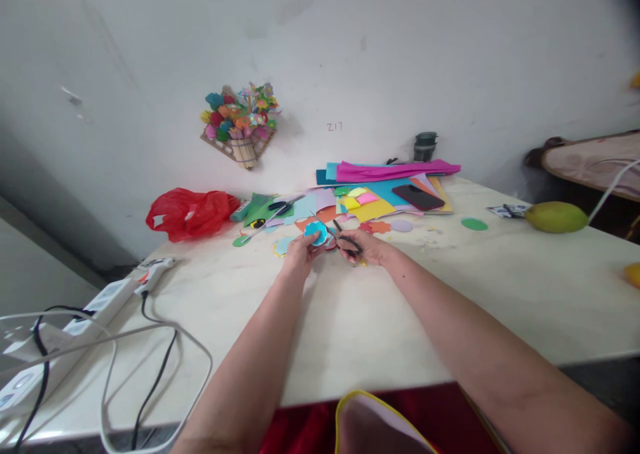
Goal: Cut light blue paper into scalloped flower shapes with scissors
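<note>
My left hand (300, 251) pinches a small blue scalloped paper piece (315, 233) over the middle of the table. Fingers of my right hand (367, 246) are wrapped round the dark handles of a pair of scissors (350, 243). The blades point left and lie close beside the blue piece; whether they touch it I cannot tell. Near the hands lie an orange paper cutout (381, 227), a lilac oval (401, 225) and a pale blue cutout with a yellow edge (283, 245). Another pair of scissors (281, 207) rests on the papers behind.
Coloured sheets (385, 191) with a phone (419, 197) on top lie at the back. A red plastic bag (190, 213) sits at the left, a power strip (107, 297) with loose cables in front of it. At the right are a green disc (474, 224) and a yellow-green fruit (557, 217).
</note>
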The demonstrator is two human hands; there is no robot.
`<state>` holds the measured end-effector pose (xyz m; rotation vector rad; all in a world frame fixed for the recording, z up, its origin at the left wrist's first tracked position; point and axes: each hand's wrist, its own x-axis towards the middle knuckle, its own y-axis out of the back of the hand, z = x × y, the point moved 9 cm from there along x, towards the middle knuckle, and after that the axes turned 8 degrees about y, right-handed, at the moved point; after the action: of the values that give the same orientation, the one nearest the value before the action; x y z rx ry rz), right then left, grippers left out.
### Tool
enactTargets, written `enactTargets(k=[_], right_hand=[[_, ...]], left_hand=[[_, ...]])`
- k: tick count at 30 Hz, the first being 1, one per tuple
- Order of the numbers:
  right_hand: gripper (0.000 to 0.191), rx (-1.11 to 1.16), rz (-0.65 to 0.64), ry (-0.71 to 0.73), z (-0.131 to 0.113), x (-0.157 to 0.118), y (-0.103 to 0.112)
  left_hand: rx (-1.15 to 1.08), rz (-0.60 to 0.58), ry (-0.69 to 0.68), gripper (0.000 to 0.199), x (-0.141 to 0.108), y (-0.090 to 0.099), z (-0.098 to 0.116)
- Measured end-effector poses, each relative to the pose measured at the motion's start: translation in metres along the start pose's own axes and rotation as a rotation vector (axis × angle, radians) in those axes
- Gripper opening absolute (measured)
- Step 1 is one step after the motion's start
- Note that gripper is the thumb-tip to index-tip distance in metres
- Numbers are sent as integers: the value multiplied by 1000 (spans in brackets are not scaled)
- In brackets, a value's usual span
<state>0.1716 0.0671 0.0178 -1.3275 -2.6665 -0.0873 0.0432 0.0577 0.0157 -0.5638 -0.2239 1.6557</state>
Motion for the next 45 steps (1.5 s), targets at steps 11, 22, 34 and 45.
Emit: enactTargets(k=[11,22,34,45], right_hand=[[26,-29,70,-28,-1,2,-5],[25,-25,138,-10,-7,4,-17],[28,-119,164,13,-10,5,-20],[29,-111,162,24,-7,7,-20]], left_hand=[[-84,93,-55,7,-5,2,-3],[-142,144,-137,13,-8,5,-1],[-128,168,-122,15,-4,11,-2],[-99,161,-134,14,-7,10,3]])
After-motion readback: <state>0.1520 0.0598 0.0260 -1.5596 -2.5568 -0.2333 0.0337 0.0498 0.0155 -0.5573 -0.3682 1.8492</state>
